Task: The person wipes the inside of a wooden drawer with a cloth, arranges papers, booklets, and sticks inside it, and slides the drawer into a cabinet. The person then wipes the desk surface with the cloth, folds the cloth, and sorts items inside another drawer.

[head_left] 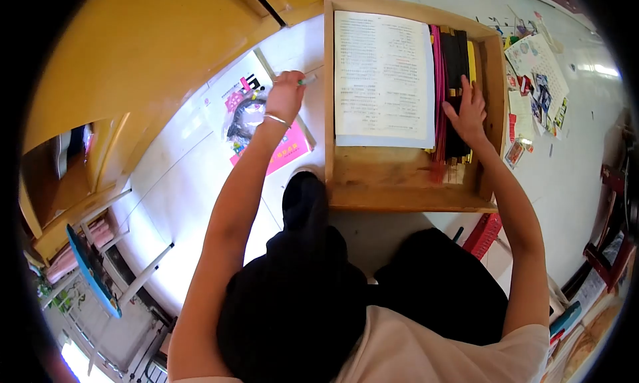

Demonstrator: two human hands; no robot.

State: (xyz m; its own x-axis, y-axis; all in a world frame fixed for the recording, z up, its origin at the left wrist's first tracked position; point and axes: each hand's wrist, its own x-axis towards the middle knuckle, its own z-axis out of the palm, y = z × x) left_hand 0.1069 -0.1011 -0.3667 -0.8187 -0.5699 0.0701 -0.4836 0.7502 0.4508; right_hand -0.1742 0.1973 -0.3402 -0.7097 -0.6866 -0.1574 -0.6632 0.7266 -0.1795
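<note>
A wooden drawer (379, 198) stands on the floor in front of me. Printed sheets (384, 80) lie in its left part, beside pink folders (438, 83) and black ones (455, 50) with a yellow edge. My right hand (469, 111) rests on the black items, fingers apart. Outside the drawer, on the left, my left hand (286, 97) is closed round a small, partly green thing that I cannot make out. Below that hand lie a clear plastic bag (247, 119) with something dark inside and a pink and white book or box (290, 147).
Yellow wooden furniture (153, 43) fills the upper left. Papers (542, 70), small packets and loose bits are scattered on the floor at the right. A blue-topped stool (93, 270) is at the lower left, and a red basket (482, 235) stands near my right knee.
</note>
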